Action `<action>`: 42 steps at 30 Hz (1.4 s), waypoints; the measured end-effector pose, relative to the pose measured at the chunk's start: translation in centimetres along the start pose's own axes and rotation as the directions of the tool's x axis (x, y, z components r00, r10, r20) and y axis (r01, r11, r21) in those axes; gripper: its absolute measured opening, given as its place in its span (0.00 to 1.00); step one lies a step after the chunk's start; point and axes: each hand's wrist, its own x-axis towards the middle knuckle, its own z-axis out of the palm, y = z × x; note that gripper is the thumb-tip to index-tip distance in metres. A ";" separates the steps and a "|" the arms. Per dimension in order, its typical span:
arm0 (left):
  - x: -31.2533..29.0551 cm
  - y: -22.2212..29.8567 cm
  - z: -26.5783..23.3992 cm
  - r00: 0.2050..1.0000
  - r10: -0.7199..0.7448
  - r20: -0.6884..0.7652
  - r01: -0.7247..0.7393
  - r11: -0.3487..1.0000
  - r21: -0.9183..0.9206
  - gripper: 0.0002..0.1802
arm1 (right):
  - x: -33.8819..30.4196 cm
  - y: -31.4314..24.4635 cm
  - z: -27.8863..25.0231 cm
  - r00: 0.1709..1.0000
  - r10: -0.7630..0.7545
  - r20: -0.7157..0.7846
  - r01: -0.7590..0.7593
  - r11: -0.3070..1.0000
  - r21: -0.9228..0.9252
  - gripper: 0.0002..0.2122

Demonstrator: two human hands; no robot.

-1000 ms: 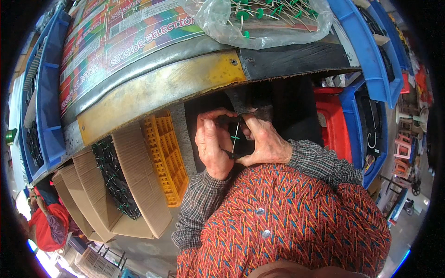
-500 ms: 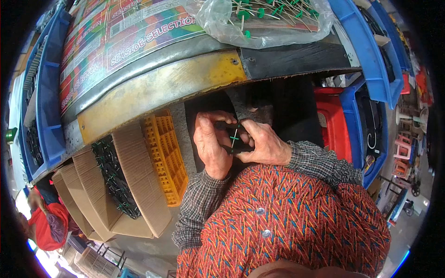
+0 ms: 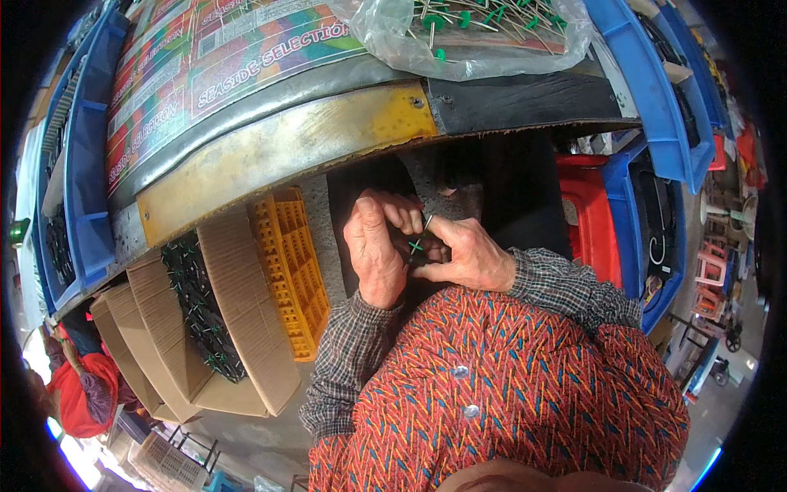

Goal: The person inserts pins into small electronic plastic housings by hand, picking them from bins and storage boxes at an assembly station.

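Just below the bench edge, my two hands meet over a small dark piece with a green cross-shaped part (image 3: 416, 246). My left hand (image 3: 374, 256) is curled around its left side, fingers bent over the top. On the other side my right hand (image 3: 471, 256) pinches with thumb and forefinger; a thin shiny bit shows by the forefinger tip. Fingers and shadow hide most of the piece, so its exact kind is unclear. On the bench above, a clear plastic bag (image 3: 475, 67) holds several thin metal pins with green discs (image 3: 438, 23).
At the left stands an open cardboard box (image 3: 246, 312) of black pieces with green bits (image 3: 201, 307), beside a yellow plastic crate (image 3: 287, 275). Blue bins (image 3: 88, 164) flank the bench edge (image 3: 287, 156). A red stool (image 3: 590, 217) is at the right. Another person in red (image 3: 82, 394) is far left.
My hands have drawn slightly closer around the piece. It has turned: the long pin with its green disc seen before now shows as a small green cross.
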 end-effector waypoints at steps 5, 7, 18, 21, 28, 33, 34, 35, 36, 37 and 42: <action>-0.4 0.1 0.2 0.995 -0.081 -0.065 0.080 0.997 -0.016 0.26 | 0.0 0.1 -0.7 0.997 -0.038 0.067 0.037 0.999 0.020 0.20; -0.4 0.2 0.0 0.992 -0.103 -0.067 0.100 0.994 -0.046 0.26 | -0.1 0.1 -1.1 0.989 0.008 0.146 -0.044 0.969 0.244 0.16; -0.3 1.9 -1.2 0.947 -0.320 0.004 0.317 0.936 -0.154 0.39 | 0.1 0.1 -2.5 0.983 0.128 0.131 -0.172 0.892 0.419 0.10; -1.1 2.4 -1.0 0.954 -0.294 -0.063 0.293 0.956 -0.032 0.37 | -0.1 -0.3 -2.5 0.980 0.182 0.076 -0.196 0.852 0.485 0.10; -3.6 2.2 -1.0 0.978 -0.180 -0.109 0.195 0.970 0.144 0.12 | -0.4 -0.8 -2.7 0.977 0.204 0.068 -0.214 0.891 0.399 0.10; -3.6 2.7 -0.5 0.975 -0.188 -0.116 0.207 0.960 0.187 0.13 | -0.6 -0.8 -2.3 0.991 0.133 0.032 -0.135 0.899 0.417 0.09; -3.7 2.8 -0.4 0.978 -0.180 -0.101 0.198 0.959 0.202 0.14 | -0.6 -0.9 -2.2 0.991 0.132 0.033 -0.134 0.900 0.415 0.09; -3.7 2.8 -0.4 0.981 -0.174 -0.087 0.189 0.958 0.217 0.14 | -0.7 -1.0 -2.2 0.991 0.130 0.032 -0.132 0.905 0.404 0.09; -3.8 2.8 -0.5 0.981 -0.172 -0.087 0.188 0.958 0.216 0.14 | -0.7 -1.0 -2.2 0.991 0.129 0.031 -0.131 0.910 0.393 0.09; -3.9 2.8 -0.5 0.983 -0.162 -0.083 0.177 0.956 0.232 0.15 | -0.8 -1.0 -2.2 0.991 0.129 0.031 -0.131 0.910 0.392 0.09; -4.0 2.9 -0.5 0.986 -0.148 -0.076 0.164 0.950 0.266 0.15 | -1.1 -1.3 -2.2 0.986 0.154 0.066 -0.168 0.914 0.370 0.10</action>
